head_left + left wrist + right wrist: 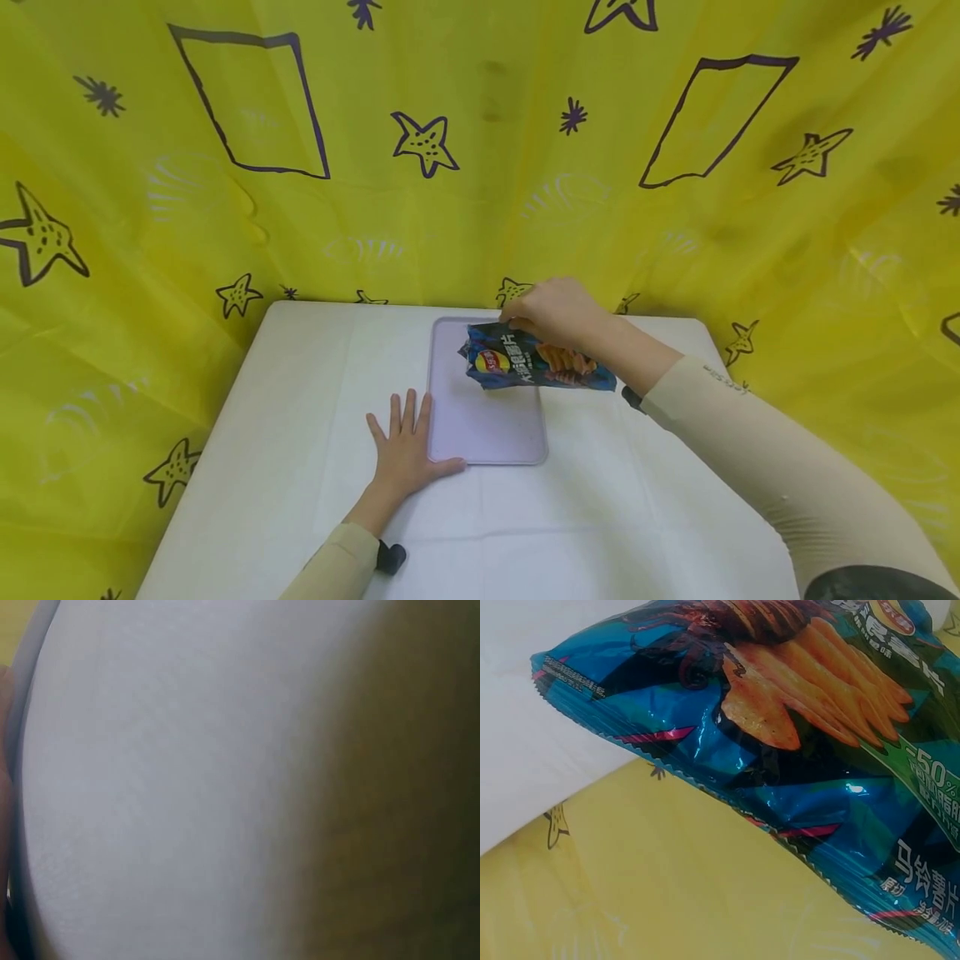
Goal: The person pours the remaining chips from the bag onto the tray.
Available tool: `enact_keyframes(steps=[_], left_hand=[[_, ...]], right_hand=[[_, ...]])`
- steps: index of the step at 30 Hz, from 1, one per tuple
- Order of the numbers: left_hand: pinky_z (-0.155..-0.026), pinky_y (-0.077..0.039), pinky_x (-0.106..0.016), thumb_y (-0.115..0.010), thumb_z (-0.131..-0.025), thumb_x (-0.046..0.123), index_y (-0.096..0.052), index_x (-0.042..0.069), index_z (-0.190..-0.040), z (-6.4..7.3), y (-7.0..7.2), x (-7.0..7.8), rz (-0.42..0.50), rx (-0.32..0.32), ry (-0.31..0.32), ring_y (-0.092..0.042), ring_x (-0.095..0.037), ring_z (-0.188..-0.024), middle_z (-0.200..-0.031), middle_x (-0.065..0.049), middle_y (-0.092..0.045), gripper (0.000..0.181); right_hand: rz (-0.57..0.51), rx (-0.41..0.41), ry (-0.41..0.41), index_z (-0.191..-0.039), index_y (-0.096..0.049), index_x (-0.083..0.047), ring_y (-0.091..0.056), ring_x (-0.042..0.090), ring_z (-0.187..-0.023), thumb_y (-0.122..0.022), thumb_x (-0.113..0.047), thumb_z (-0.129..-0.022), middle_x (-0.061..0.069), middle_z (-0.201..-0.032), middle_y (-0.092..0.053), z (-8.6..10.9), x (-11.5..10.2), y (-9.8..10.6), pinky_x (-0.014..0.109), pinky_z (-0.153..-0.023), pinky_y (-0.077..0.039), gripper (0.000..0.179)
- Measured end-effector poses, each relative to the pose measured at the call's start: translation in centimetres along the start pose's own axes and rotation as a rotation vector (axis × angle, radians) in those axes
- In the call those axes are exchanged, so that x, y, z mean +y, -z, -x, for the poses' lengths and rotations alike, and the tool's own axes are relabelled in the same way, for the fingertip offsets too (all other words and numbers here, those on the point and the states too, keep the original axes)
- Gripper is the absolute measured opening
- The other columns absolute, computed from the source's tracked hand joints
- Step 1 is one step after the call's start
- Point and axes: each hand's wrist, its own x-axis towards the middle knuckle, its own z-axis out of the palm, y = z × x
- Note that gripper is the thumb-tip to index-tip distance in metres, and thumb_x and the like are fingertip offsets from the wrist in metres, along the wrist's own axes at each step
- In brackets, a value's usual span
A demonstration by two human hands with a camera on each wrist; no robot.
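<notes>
A blue and dark bag of potato chips [547, 365] hangs sideways over the far part of a pale lilac tray [487, 433]. My right hand [558, 312] pinches the bag along its upper edge, with the fingers partly hidden from the head camera. The right wrist view shows the chip bag [810, 697] up close, its printed front and crimped end visible. Flat on the table beside the tray's near left corner lies my left hand [401, 454], fingers spread straight and thumb along the near rim. Only a sliver of that hand shows at the left wrist view's edge.
The tray rests on a white-covered table [315, 417]. Behind and around the table hangs a yellow curtain [480, 208] with dark star and frame drawings, close to the far edge. Dark bands sit on both wrists.
</notes>
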Motion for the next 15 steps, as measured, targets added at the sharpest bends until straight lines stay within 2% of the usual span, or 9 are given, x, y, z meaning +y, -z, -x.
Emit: enact_keyframes(steps=[15], left_hand=[[-0.106,0.002,-0.081,-0.06,-0.066,0.089,-0.019,0.012,-0.16,-0.01,0.35,0.0,-0.001,-0.001,0.0,-0.005,-0.046,-0.152,-0.166,-0.019,-0.013,0.128]], right_hand=[[0.019,0.001,0.021,-0.104,-0.08,-0.023,-0.071,0.015,-0.069,-0.073,-0.025,-0.092,-0.003,-0.093,-0.078,0.22,0.13,-0.08,0.031,-0.058,-0.057,0.014]])
